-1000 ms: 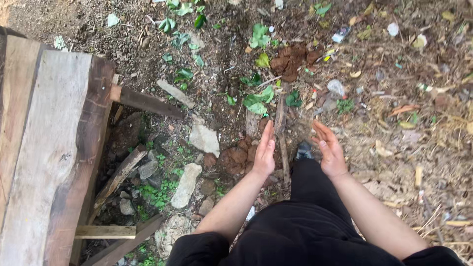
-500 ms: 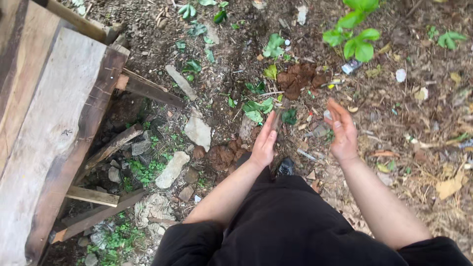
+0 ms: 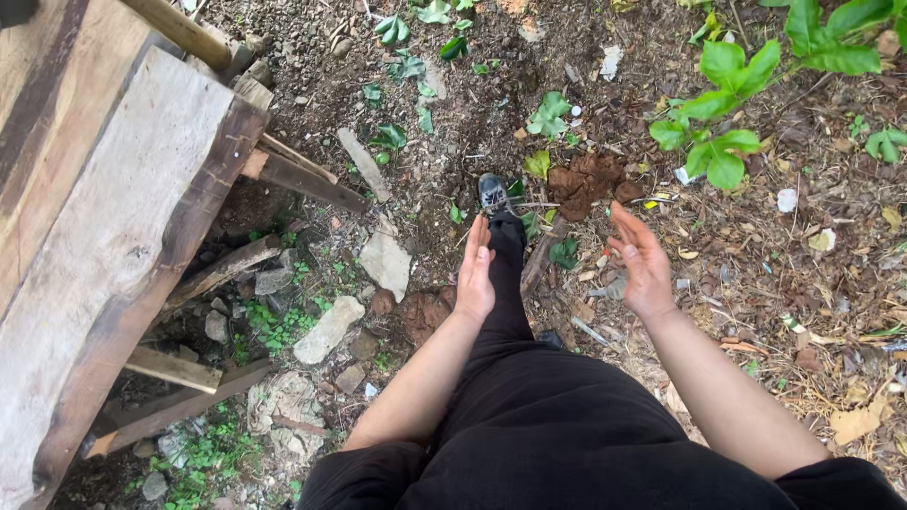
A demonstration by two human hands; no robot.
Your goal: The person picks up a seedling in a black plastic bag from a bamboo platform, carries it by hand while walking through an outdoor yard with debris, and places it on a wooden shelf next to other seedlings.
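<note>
My left hand (image 3: 475, 274) and my right hand (image 3: 644, 264) hang in front of me with fingers spread and nothing in them. Between them my leg in black trousers (image 3: 507, 283) reaches forward, and a dark shoe (image 3: 493, 193) is set down on the soil. A clump of reddish-brown earth (image 3: 588, 179) lies just beyond my right hand. Fallen green leaves (image 3: 548, 115) are scattered on the dirt ahead.
A big weathered wooden plank structure (image 3: 104, 246) fills the left side, with loose boards (image 3: 302, 179) and flat stones (image 3: 328, 329) beside it. A leafy green plant (image 3: 737, 132) stands at the upper right. Dry leaves and litter cover the ground at right.
The view has shifted forward over the ground. My leg has stepped out and the shoe now shows ahead of my hands. Both hands stay empty with fingers spread, a little farther apart.
</note>
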